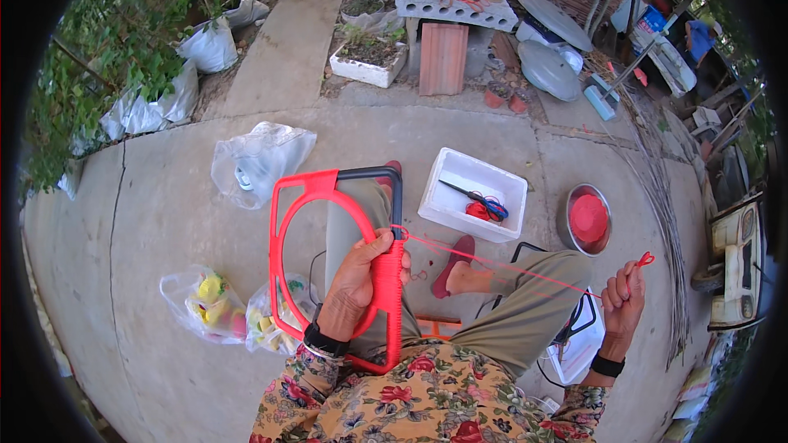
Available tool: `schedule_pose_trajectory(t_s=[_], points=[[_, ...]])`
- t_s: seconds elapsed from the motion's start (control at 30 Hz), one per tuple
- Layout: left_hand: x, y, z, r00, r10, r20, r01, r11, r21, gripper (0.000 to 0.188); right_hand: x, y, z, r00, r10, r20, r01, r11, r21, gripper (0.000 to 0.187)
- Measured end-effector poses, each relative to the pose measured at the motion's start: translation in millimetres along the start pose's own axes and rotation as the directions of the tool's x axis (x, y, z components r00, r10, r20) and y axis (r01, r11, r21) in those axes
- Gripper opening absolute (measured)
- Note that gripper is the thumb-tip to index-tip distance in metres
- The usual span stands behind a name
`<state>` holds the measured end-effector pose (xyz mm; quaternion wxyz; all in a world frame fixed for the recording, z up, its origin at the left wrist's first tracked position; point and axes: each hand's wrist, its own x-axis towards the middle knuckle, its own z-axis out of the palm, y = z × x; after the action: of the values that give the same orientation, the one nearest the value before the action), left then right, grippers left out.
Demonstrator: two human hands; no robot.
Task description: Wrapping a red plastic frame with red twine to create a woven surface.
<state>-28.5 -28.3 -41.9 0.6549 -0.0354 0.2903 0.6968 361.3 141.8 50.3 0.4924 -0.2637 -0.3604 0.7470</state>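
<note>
My left hand (353,280) is closed around the side of a rectangular frame (279,250) with a round opening in it. Red cord covers most of this frame in tight turns, while one corner (397,197) is bare black. From the wrapped side, just above my left fingers, a red cord (501,262) runs out taut to the right. Its far part is gripped in my right hand (622,299), whose fingers are curled, with a small red loop of cord (646,259) sticking out above them. The frame rests over my lap and left leg.
A white foam box (435,197) holds black-bladed scissors (461,190) and red and blue cord. Right of it stands a metal bowl (566,221) with a red piece inside. Clear plastic bags (263,156) lie at left. Another white box (584,353) with black frames sits by my right leg.
</note>
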Motion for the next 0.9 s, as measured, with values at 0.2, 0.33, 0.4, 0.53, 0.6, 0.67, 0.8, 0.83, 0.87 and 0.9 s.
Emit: schedule_pose_trajectory(t_s=[0.2,0.33,0.4,0.53,0.6,0.67,0.8,0.83,0.87,0.9], points=[[7.8,-12.9,15.5,1.0,0.014,0.005,-0.015,0.997,0.081,0.018,-1.3,26.5,-36.8,0.948,-0.125,-0.294,-0.122,0.71,-0.693,0.015],[10.0,-12.3,11.5,1.0,0.012,-0.029,-0.009,0.995,0.098,0.013,20.7,98.5,43.3,0.957,0.195,-0.213,-0.232,0.959,-0.164,0.007],[8.8,-12.6,13.8,0.999,-0.021,-0.032,0.025,0.992,0.126,0.013,27.9,141.1,81.5,0.914,0.404,0.019,-0.403,0.913,-0.061,0.023],[9.5,-13.6,12.6,0.994,0.018,-0.104,-0.001,0.987,0.159,0.014,35.6,203.9,135.0,0.746,0.64,0.185,-0.622,0.769,-0.151,0.021],[8.8,-9.4,14.2,0.991,0.0,-0.132,0.025,0.981,0.195,0.016,37.8,211.8,135.1,0.67,0.723,0.169,-0.683,0.69,-0.241,0.017],[9.6,-9.6,13.6,0.991,0.01,-0.135,0.014,0.984,0.178,0.017,37.0,215.5,123.4,0.63,0.752,0.192,-0.723,0.659,-0.21,0.013],[9.4,-4.6,18.5,0.997,-0.069,-0.015,0.07,0.997,0.015,0.026,27.0,207.7,117.9,0.718,0.676,0.163,-0.676,0.734,-0.069,0.014],[12.6,-4.9,16.3,0.997,-0.074,-0.014,0.074,0.997,0.011,0.026,22.6,203.0,120.4,0.756,0.639,0.141,-0.627,0.769,-0.125,0.015],[14.8,-5.5,11.8,0.997,-0.071,-0.038,0.073,0.995,0.065,0.026,16.9,199.1,123.9,0.79,0.6,0.128,-0.576,0.797,-0.181,0.016],[17.0,-5.0,7.9,0.996,-0.063,-0.061,0.07,0.991,0.118,0.025,11.7,194.2,128.9,0.786,0.604,0.13,-0.579,0.794,-0.187,0.016]])
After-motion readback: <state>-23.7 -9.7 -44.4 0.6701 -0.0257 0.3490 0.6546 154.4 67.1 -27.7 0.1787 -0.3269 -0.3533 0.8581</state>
